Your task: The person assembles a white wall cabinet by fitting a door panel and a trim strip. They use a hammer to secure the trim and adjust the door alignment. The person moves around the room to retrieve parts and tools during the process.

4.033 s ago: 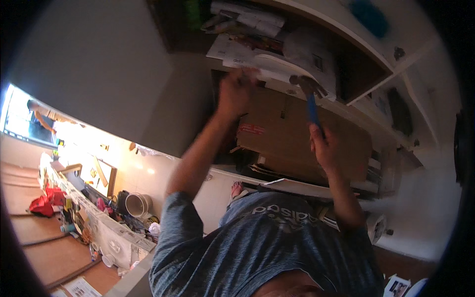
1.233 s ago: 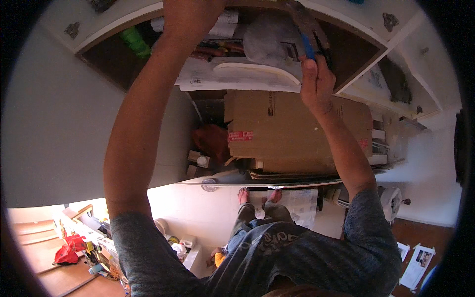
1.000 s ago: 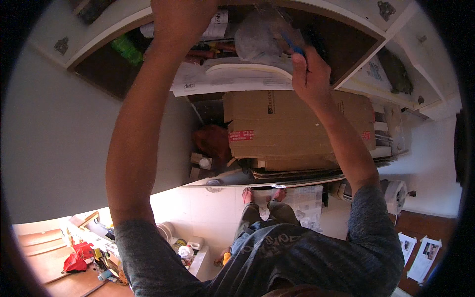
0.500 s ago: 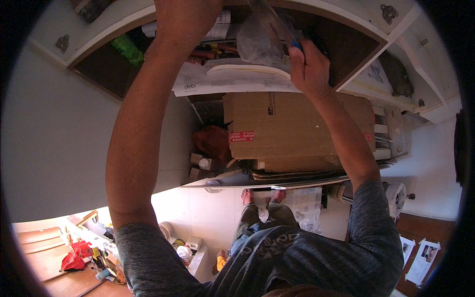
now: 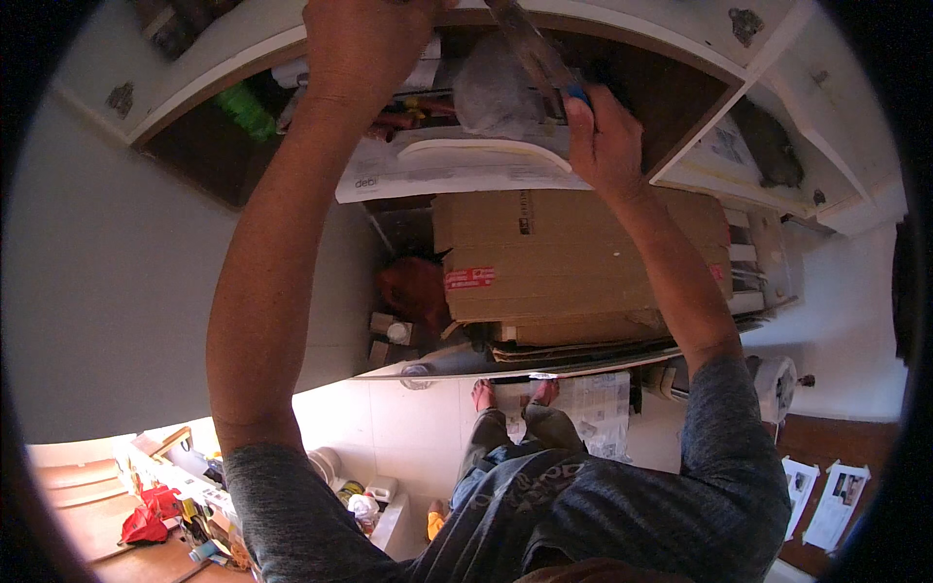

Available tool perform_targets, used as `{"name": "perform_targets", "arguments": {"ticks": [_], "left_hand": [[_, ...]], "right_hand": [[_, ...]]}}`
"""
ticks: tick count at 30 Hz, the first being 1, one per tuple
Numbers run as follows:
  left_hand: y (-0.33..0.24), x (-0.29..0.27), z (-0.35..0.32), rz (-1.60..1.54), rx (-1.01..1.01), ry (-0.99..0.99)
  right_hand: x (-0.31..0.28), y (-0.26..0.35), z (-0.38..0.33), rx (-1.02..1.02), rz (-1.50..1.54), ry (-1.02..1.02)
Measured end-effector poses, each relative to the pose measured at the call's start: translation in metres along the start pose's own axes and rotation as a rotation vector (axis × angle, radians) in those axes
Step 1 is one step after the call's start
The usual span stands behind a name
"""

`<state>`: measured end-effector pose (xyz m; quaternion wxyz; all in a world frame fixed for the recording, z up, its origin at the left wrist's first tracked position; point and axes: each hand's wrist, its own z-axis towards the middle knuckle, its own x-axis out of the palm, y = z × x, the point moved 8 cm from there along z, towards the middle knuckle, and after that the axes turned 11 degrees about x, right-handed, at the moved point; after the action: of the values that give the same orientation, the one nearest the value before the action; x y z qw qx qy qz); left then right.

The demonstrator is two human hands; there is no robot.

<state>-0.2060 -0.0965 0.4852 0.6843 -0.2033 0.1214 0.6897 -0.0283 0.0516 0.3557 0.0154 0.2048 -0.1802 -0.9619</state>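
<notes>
At the upper right, my right hand (image 5: 609, 136) is closed round the blue handle of a tool with a long, flat metal blade (image 5: 530, 49). The blade slants up and to the left, its far end near the top edge of the picture. My left hand (image 5: 369, 44) is raised in front of the open cupboard shelf, and its fingers are mostly cut off by the upper edge. Behind the blade lies a clear plastic bag (image 5: 491, 92). Just below the hands, a curved cream strip (image 5: 476, 148) rests on a white printed sheet (image 5: 418, 177) hanging over the shelf's front.
Below the shelf stands a large flattened cardboard box (image 5: 573, 253) with red tape. A dark red bag (image 5: 413, 290) sits beside it. Inside the shelf is a green plastic bundle (image 5: 245, 112). A grey panel (image 5: 126, 291) fills the left side. Tools and a red bag (image 5: 148, 520) lie at lower left.
The view has shifted slightly. My right hand and the blade have moved a little to the left, still tilted the same way. My left hand stays high at the shelf.
</notes>
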Motion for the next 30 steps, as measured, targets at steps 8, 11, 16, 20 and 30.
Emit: {"name": "perform_targets", "arguments": {"ticks": [8,11,16,20,30], "left_hand": [[-0.012,0.01,0.003,-0.045,0.066,0.003],[-0.014,0.011,0.004,-0.086,0.048,-0.017],[-0.019,0.012,0.004,-0.062,0.086,-0.02],[-0.018,0.008,0.005,-0.006,0.092,0.022],[0.004,-0.008,-0.003,0.039,0.105,0.016]], "right_hand": [[-0.006,-0.017,-0.003,0.016,-0.056,-0.001],[-0.011,-0.012,-0.002,0.022,0.005,-0.005],[-0.012,-0.014,0.0,0.026,-0.006,0.0],[-0.004,-0.016,-0.002,0.033,-0.024,0.032],[0.018,0.004,0.005,0.001,-0.021,0.041]]}}
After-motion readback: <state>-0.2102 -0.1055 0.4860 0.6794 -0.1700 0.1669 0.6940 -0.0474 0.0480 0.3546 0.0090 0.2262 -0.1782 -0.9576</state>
